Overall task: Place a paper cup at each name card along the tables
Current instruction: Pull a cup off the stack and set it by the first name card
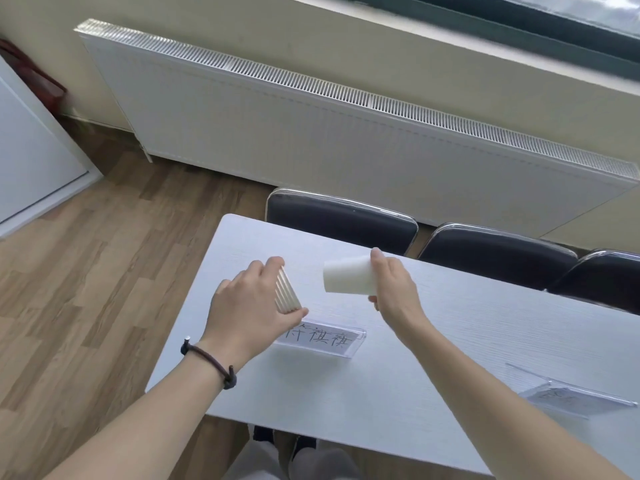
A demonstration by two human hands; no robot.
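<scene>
Head view, smooth white paper cup, ribbed cup stack

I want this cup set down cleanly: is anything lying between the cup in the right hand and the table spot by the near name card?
Nothing visible: the table around the name card is bare below the paper cup.

— Any legible markings on site?

— One. The clear acrylic name card standing on the white table carries handwritten Chinese characters; the last two read 祺祺, and the first is partly covered by the left hand.

— The second name card, to the right?

— Dark writing is present, but too blurred to read. Nothing else in view bears text.
</scene>
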